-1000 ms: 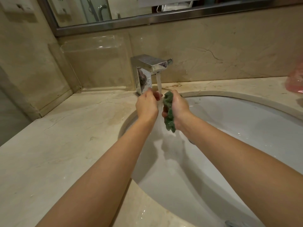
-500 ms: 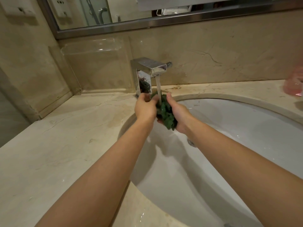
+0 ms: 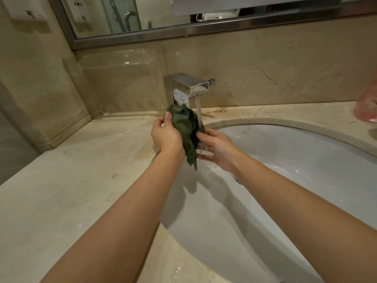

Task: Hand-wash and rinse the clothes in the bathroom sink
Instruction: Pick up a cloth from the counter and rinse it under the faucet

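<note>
Head view: the left hand [image 3: 166, 135] now pinches the green cloth [image 3: 186, 131] by its top, fingers closed on it, just left of the tap [image 3: 189, 86] stream. The cloth hangs unfurled over the sink [image 3: 306, 160]. The right hand [image 3: 217, 149] has let go, fingers open under the water. Half a second ago both hands squeezed it bunched; likely the rinse is turning to another side.

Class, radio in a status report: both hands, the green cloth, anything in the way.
Left hand gripping green cloth. Right hand open under tap stream, fingers touching cloth. Cloth hangs over sink. Nothing in the way.
</note>
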Demonstrator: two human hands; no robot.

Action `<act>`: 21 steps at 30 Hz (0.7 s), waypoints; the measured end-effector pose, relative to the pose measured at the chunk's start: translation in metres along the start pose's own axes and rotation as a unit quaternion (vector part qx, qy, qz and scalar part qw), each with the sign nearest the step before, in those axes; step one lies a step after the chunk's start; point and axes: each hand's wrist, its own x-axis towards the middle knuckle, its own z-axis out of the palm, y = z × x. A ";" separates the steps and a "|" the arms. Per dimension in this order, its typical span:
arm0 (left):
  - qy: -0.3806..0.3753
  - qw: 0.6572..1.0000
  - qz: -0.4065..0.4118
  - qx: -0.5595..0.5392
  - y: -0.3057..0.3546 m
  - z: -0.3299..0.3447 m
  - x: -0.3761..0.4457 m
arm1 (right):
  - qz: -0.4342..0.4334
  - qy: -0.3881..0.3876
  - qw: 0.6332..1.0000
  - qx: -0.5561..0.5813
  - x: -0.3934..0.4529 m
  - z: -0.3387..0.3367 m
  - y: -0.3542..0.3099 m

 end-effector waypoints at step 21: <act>-0.099 0.972 -0.192 -0.095 0.007 -0.001 -0.004 | 0.012 0.068 0.992 0.103 -0.001 0.012 -0.010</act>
